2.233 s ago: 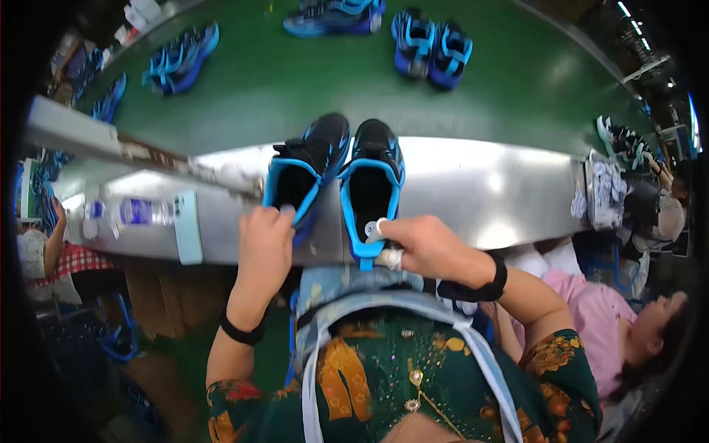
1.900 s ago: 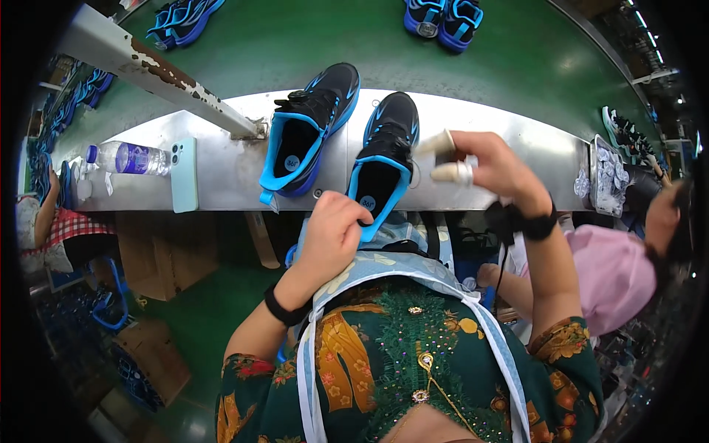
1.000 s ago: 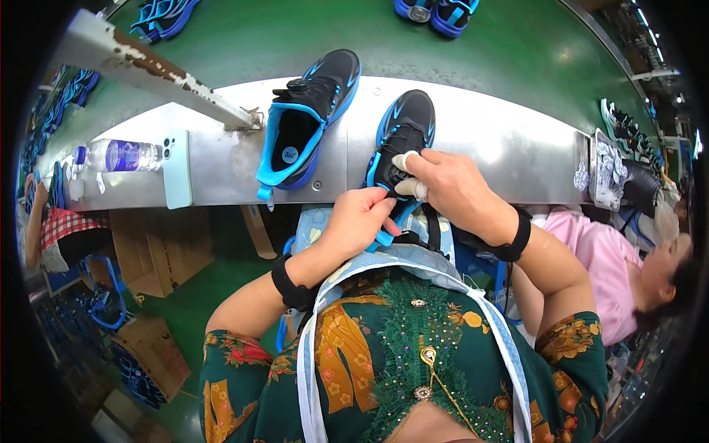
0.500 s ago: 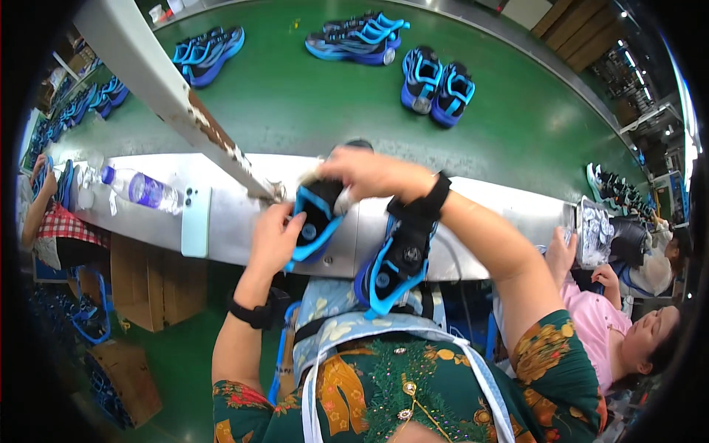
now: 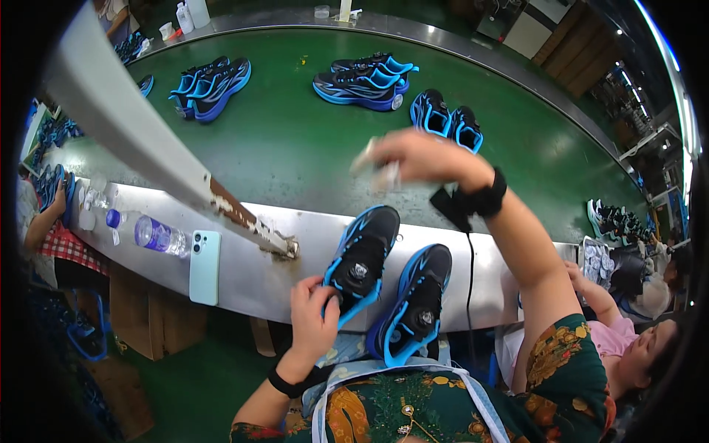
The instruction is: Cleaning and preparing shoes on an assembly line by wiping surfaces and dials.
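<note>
Side by side on the metal ledge lie two black sneakers with bright blue collars and a round dial on each tongue. The left sneaker (image 5: 367,255) has my left hand (image 5: 314,317) at its collar, thumb and fingers closed on the edge by the heel. Just right of it, the other sneaker (image 5: 422,299) rests untouched, heel toward me. My right hand (image 5: 428,159) is raised over the green surface, beyond the sneakers' toes. White coverings or scraps show at its fingertips, but motion smears them, so whether it holds anything is unclear.
A rusty white post (image 5: 214,192) slants down to the metal ledge (image 5: 273,218). Left of it lie a phone (image 5: 205,267) and a plastic bottle (image 5: 151,232). More sneakers (image 5: 362,81) stand on the green surface (image 5: 288,140). A co-worker in pink (image 5: 617,336) sits at right.
My right hand has left the left sneaker and moved up and right over the green surface. That sneaker's dial now shows. The whole view has shifted.
</note>
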Demonstrator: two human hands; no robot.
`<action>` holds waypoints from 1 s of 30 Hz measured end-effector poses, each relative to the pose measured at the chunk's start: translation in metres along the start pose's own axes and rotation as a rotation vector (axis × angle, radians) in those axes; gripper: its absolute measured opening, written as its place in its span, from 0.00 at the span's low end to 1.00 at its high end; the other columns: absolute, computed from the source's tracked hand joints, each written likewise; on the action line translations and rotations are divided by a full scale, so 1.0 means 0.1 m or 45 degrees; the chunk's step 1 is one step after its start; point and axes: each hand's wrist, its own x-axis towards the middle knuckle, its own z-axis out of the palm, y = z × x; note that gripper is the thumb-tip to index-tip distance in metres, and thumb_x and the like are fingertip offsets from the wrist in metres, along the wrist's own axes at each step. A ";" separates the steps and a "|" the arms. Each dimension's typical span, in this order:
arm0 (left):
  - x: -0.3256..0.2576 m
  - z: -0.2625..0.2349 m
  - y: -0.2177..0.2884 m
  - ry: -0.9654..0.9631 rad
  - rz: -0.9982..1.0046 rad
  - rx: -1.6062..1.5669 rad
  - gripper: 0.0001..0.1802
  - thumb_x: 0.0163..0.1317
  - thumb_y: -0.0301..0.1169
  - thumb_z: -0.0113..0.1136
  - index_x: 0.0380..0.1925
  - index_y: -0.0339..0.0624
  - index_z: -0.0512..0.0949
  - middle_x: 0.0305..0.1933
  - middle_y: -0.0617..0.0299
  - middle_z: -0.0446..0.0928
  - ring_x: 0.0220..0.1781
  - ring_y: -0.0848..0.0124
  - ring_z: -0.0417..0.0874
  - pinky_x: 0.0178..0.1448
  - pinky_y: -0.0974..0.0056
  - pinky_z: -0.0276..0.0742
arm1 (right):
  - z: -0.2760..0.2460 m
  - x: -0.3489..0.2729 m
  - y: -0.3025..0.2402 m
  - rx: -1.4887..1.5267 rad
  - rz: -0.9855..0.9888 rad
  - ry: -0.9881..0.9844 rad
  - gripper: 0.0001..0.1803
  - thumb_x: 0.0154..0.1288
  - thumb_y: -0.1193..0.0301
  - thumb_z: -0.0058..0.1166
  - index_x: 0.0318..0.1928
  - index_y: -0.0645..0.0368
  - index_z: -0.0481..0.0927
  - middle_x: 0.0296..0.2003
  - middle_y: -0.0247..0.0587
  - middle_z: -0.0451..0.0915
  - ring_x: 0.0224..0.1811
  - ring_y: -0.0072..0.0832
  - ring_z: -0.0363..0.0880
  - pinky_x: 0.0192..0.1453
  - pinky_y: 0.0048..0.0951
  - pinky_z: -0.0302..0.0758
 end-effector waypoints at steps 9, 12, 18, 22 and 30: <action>-0.06 0.01 0.00 0.007 -0.151 -0.224 0.11 0.57 0.25 0.49 0.32 0.32 0.80 0.50 0.43 0.73 0.48 0.55 0.72 0.52 0.59 0.70 | -1.00 0.90 1.73 -1.019 0.656 0.177 0.35 0.43 0.59 0.75 0.57 0.34 0.78 0.59 0.50 0.69 0.66 0.47 0.64 0.68 0.43 0.62; -0.12 0.04 -0.10 0.004 -0.223 -0.332 0.13 0.58 0.29 0.50 0.31 0.31 0.81 0.52 0.43 0.73 0.49 0.56 0.72 0.50 0.61 0.69 | -0.95 1.10 2.19 -1.229 0.702 0.121 0.34 0.44 0.63 0.72 0.57 0.33 0.78 0.62 0.50 0.68 0.68 0.46 0.61 0.70 0.43 0.60; -0.12 0.02 -0.14 -0.062 -0.243 -0.348 0.15 0.59 0.32 0.50 0.32 0.32 0.82 0.52 0.43 0.73 0.50 0.58 0.72 0.51 0.60 0.71 | -1.00 1.41 2.35 -1.084 0.692 -0.141 0.29 0.48 0.69 0.64 0.56 0.37 0.81 0.52 0.45 0.80 0.57 0.41 0.77 0.65 0.43 0.68; -0.19 0.06 -0.18 -0.023 -0.278 -0.440 0.16 0.60 0.33 0.49 0.33 0.31 0.81 0.54 0.42 0.71 0.50 0.59 0.72 0.53 0.60 0.71 | -0.62 1.83 1.92 -0.730 0.561 0.132 0.36 0.46 0.46 0.67 0.55 0.50 0.81 0.48 0.49 0.82 0.53 0.46 0.80 0.56 0.43 0.76; -0.14 0.11 -0.20 0.002 -0.280 -0.616 0.18 0.63 0.35 0.48 0.34 0.29 0.81 0.56 0.42 0.68 0.51 0.59 0.72 0.54 0.59 0.71 | -0.11 2.45 1.32 -0.526 0.433 0.405 0.30 0.52 0.44 0.63 0.46 0.54 0.83 0.41 0.51 0.84 0.48 0.46 0.82 0.50 0.43 0.77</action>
